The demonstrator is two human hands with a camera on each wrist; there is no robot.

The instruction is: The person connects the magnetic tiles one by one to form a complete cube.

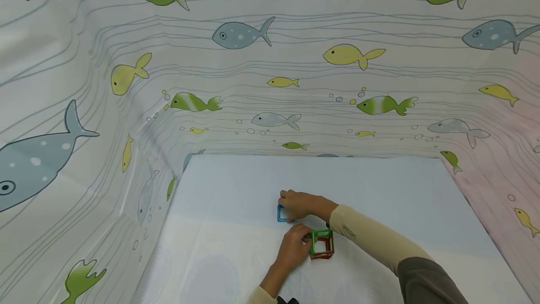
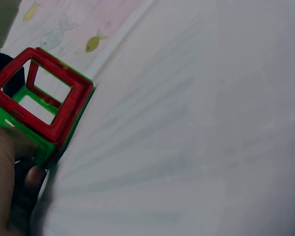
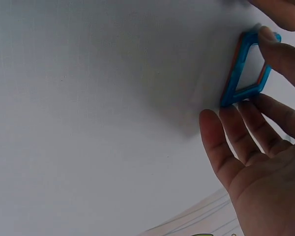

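Note:
My left hand (image 1: 293, 247) grips the near-left side of a small open-framed cube of magnetic tiles (image 1: 322, 232). In the left wrist view the cube shows red square frames (image 2: 27, 122) joined with green ones, and my fingers lie against a green side. Farther back, my right hand (image 1: 301, 205) holds a blue square magnetic tile (image 1: 279, 214) close over the table. The right wrist view shows that blue tile (image 3: 238, 69) between my thumb at one edge and fingertips at the opposite edge. An orange-red edge shows along it, behind the blue.
A white-covered table (image 1: 236, 182) lies under both hands. A fish-printed curtain (image 1: 312, 27) rises behind it and along both sides. My right forearm sleeve (image 1: 375, 236) crosses over the table just behind and right of the cube.

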